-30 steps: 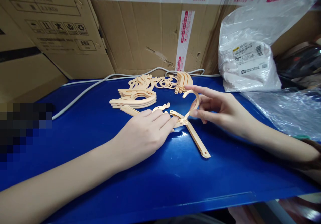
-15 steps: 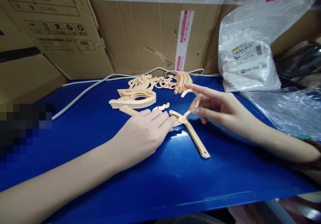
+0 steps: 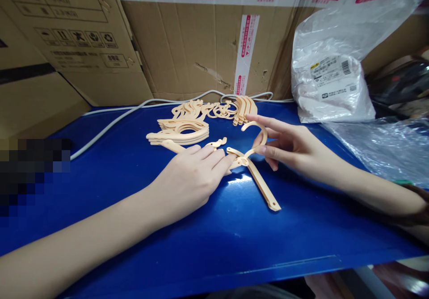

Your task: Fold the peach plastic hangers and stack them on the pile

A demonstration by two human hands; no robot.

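My left hand [image 3: 201, 169] is closed over the middle of a beige plastic hanger, its fingers covering part of it. The hook [image 3: 263, 133] of this hanger curves up on the right, pinched between the thumb and fingers of my right hand [image 3: 284, 142]. One long arm piece [image 3: 263, 185] slants toward me on the blue table, with a small hole at its end. Another strip [image 3: 172, 146] sticks out behind my left hand. A small curved piece [image 3: 219, 142] shows just past my left fingers.
Behind my hands lie stacked beige hanger parts [image 3: 184, 133], loose hooks [image 3: 224, 110] and a pile of curved arms [image 3: 244, 107]. A white cable [image 3: 117, 122] runs along the back. Cardboard boxes [image 3: 187, 44] wall the rear; a white plastic bag [image 3: 335, 84] stands right.
Almost nothing differs. My right hand and the hook have shifted very slightly; both hands keep their hold on the hanger.
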